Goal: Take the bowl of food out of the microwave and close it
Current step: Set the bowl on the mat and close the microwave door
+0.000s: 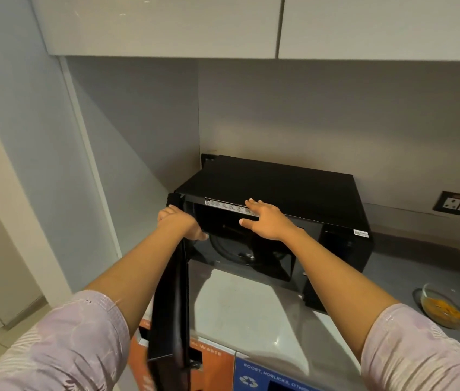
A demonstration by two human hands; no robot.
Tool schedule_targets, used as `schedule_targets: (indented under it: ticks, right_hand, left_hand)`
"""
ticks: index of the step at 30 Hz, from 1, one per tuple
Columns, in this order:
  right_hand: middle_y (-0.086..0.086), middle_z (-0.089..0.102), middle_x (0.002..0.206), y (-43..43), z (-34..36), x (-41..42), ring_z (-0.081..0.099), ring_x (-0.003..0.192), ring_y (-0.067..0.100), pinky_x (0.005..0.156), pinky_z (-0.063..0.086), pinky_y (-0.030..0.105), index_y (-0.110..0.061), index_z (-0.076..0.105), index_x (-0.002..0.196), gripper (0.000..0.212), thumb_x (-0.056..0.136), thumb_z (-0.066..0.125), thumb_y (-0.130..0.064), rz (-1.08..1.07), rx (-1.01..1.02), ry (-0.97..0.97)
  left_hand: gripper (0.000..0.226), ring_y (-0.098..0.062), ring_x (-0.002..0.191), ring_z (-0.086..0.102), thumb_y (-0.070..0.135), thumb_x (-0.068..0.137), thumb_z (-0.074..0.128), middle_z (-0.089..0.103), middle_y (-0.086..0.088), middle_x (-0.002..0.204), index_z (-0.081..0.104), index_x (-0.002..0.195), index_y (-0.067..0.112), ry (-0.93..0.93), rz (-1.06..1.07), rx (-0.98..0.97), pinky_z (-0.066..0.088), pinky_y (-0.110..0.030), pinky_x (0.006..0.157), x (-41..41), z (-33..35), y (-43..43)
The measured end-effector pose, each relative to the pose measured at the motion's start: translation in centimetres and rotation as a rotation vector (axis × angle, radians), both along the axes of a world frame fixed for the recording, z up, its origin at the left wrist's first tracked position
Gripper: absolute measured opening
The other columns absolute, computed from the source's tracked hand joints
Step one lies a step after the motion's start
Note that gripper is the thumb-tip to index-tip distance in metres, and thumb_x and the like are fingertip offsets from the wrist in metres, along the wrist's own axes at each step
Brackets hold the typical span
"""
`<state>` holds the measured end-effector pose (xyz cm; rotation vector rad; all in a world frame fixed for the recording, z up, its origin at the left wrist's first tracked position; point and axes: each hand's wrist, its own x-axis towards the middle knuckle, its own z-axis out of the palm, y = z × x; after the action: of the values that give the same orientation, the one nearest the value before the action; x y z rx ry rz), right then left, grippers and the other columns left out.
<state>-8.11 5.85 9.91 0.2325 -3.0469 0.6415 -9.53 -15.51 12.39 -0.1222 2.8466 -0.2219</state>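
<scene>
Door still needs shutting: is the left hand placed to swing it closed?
Probably yes: the left hand already grips the open door at its top edge, and nothing stands in its swing path.

Orange bin front (211,359) under the counter's front edge: "WASTE", rest hidden. Blue bin front (262,375): "BOOST, HORLICKS, OTH…", recycling symbol. Microwave (279,190) stickers: illegible.

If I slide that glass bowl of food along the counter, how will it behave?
The glass bowl looks shallow and wide, so it probably won't tip. On the smooth counter it likely slides easily. Being glass, it may chip if knocked against the microwave.
</scene>
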Motion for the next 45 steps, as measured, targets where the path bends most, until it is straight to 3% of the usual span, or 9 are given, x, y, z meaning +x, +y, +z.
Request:
schedule_targets:
  ticks: [4,7,9,14,18,21,25,37,45]
  right_hand:
    - [0.0,0.017,0.164,1.0,0.7,0.1,0.01,0.152,0.02,0.12,0.013,0.038,-0.018,0.023,0.155,0.072,0.095,0.053,-0.046,0.033,-0.064,-0.09]
    - [-0.002,0.017,0.164,1.7,1.0,0.2,0.01,0.152,0.019,0.121,0.011,0.04,-0.022,0.025,0.154,0.075,0.093,0.049,-0.056,0.029,-0.071,-0.128]
    - [-0.004,0.015,0.164,2.1,1.3,0.2,0.009,0.152,0.019,0.121,0.011,0.042,-0.024,0.023,0.154,0.08,0.089,0.046,-0.064,0.023,-0.076,-0.17]
    - [-0.007,0.012,0.165,3.4,1.6,0.7,0.008,0.152,0.022,0.12,0.01,0.047,-0.028,0.02,0.155,0.089,0.083,0.043,-0.075,0.004,-0.06,-0.228]
    - [-0.006,0.008,0.165,5.1,1.4,1.5,0.001,0.152,0.019,0.12,0.007,0.047,-0.026,0.016,0.156,0.098,0.078,0.053,-0.073,0.014,-0.044,-0.226]
    - [-0.004,0.004,0.166,6.4,1.1,2.0,-0.001,0.152,0.018,0.122,0.004,0.045,-0.026,0.009,0.156,0.102,0.079,0.063,-0.064,0.013,0.071,-0.198]
    - [-0.002,0.003,0.166,7.3,0.7,2.5,0.002,0.152,0.017,0.122,0.004,0.04,-0.023,0.006,0.157,0.095,0.086,0.067,-0.042,0.005,0.18,-0.109]
    - [-0.002,0.024,0.162,6.3,-0.1,2.3,0.025,0.148,0.023,0.114,0.031,0.048,-0.028,0.022,0.154,0.085,0.084,0.071,-0.027,-0.149,0.231,0.038]
    - [-0.002,0.023,0.162,5.7,-1.1,2.6,0.021,0.15,0.02,0.117,0.024,0.043,-0.025,0.02,0.154,0.081,0.088,0.067,-0.022,-0.172,0.241,0.116]
  left_hand:
    - [0.111,-0.041,0.149,0.001,0.078,0.079,0.042,-0.009,-0.022,0.161,-0.002,0.153,0.009,-0.065,-0.046,0.133,0.014,-0.047,0.122,0.3,0.0,1.8]
    - [0.12,-0.042,0.148,-0.01,0.079,0.076,0.044,-0.021,-0.02,0.159,-0.014,0.151,0.006,0.017,0.062,0.34,0.008,-0.055,0.12,0.8,-1.1,3.6]
    - [0.113,-0.041,0.147,-0.016,0.081,0.079,0.034,-0.02,-0.015,0.16,-0.013,0.152,0.009,0.087,0.03,0.382,0.0,-0.062,0.117,1.0,-1.8,5.0]
    - [0.077,-0.033,0.146,-0.024,0.064,0.093,0.013,-0.015,-0.005,0.163,-0.006,0.154,0.02,0.23,-0.258,0.368,-0.015,-0.063,0.113,-0.2,-3.2,7.6]
    - [0.07,-0.024,0.148,-0.021,0.066,0.092,0.01,-0.005,0.006,0.164,0.001,0.153,0.033,0.319,-0.574,0.432,-0.021,-0.062,0.109,-1.0,-4.5,8.8]
    - [0.077,-0.021,0.15,-0.015,0.074,0.087,0.018,0.003,0.008,0.164,0.003,0.152,0.037,0.37,-0.746,0.431,-0.02,-0.06,0.111,-1.4,-5.2,9.2]
    - [0.077,-0.021,0.151,-0.007,0.072,0.087,0.028,0.009,0.007,0.164,0.007,0.152,0.037,0.422,-0.794,0.416,-0.013,-0.058,0.115,-2.3,-5.5,9.0]
    - [0.066,-0.022,0.149,0.019,0.059,0.091,0.042,0.03,0.005,0.158,0.026,0.15,0.032,0.601,-0.753,0.45,0.006,-0.05,0.122,-1.6,-6.1,9.9]
    - [0.065,-0.023,0.149,0.019,0.056,0.092,0.044,0.03,0.004,0.159,0.026,0.15,0.032,0.592,-0.709,0.438,0.011,-0.051,0.122,-1.2,-6.3,10.3]
